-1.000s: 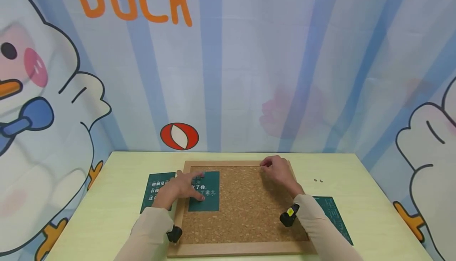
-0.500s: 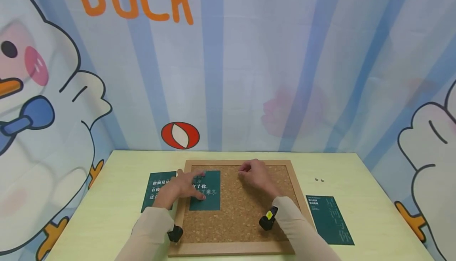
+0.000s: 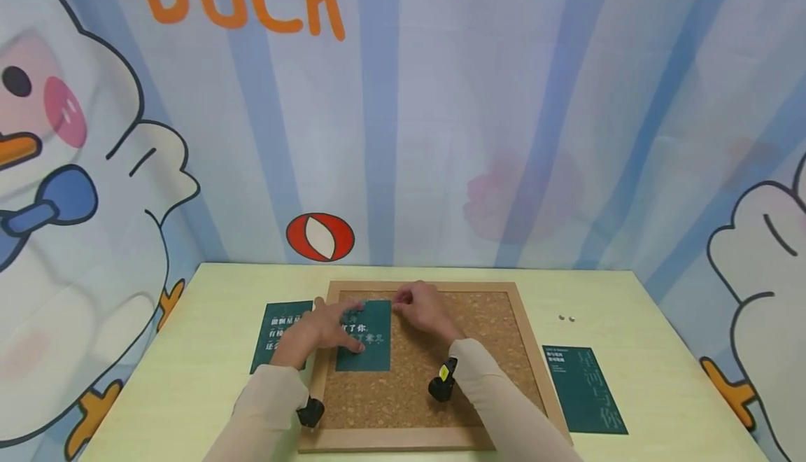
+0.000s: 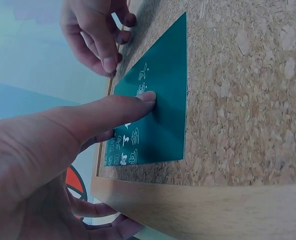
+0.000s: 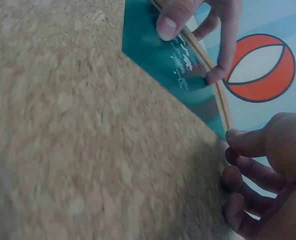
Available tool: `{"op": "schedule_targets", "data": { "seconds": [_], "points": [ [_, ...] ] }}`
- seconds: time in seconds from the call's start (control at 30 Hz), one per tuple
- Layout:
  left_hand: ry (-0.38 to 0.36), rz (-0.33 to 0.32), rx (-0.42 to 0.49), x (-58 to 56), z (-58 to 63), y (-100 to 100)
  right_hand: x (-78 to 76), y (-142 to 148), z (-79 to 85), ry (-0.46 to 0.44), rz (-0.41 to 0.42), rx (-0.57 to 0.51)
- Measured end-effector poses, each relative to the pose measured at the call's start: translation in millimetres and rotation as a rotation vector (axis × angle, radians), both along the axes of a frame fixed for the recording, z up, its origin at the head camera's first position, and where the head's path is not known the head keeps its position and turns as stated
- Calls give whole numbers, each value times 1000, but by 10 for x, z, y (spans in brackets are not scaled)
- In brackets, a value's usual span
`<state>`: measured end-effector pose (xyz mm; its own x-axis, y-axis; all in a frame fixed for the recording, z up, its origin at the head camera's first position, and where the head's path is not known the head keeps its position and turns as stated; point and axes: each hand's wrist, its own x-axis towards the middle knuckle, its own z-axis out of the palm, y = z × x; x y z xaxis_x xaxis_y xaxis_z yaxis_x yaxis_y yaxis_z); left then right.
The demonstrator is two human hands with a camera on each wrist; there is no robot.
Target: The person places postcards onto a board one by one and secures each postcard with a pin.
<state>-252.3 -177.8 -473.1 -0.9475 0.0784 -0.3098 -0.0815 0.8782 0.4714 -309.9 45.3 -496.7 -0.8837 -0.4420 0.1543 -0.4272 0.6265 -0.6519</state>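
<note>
A dark green card [image 3: 376, 357] with white writing lies on the corkboard [image 3: 434, 399], near its upper left. My left hand [image 3: 321, 327] presses it with spread fingers, thumb on the card's face in the left wrist view. At the card's upper right corner, my right hand [image 3: 428, 308] has thumb and index finger pinched together. The right wrist view shows a small silvery tack [image 5: 230, 133] at the thumb tip, mostly hidden by the fingers. Part of the card's writing is covered by my left hand.
A second green card [image 3: 264, 350] lies left of the board, partly behind my left hand. Another green card [image 3: 585, 392] lies to the right. Two small silvery tacks [image 3: 567, 318] sit on the pale table [image 3: 189, 350]. A printed curtain [image 3: 441, 112] hangs behind.
My right hand has moved left across the board's upper part, from near its right corner to the card's upper right corner. My left hand keeps its place on the card.
</note>
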Motion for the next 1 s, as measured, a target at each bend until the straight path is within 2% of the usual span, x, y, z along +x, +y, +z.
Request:
{"op": "schedule_targets", "data": {
  "seconds": [0.37, 0.5, 0.77, 0.9, 1.0],
  "points": [
    [6, -17, 3, 8, 18, -26, -26, -130, 2, -33, -16, 37],
    [3, -19, -1, 9, 22, -28, -63, -171, 34, -78, -21, 30],
    [-13, -9, -2, -12, -9, -26, -218, -217, 126, -365, -155, -23],
    [-18, -4, -10, -15, -17, -31, -271, -245, 160, -450, -186, 14],
    [-16, -4, -9, -16, -16, -30, -264, -265, 198, -476, -205, 19]
  ]
}}
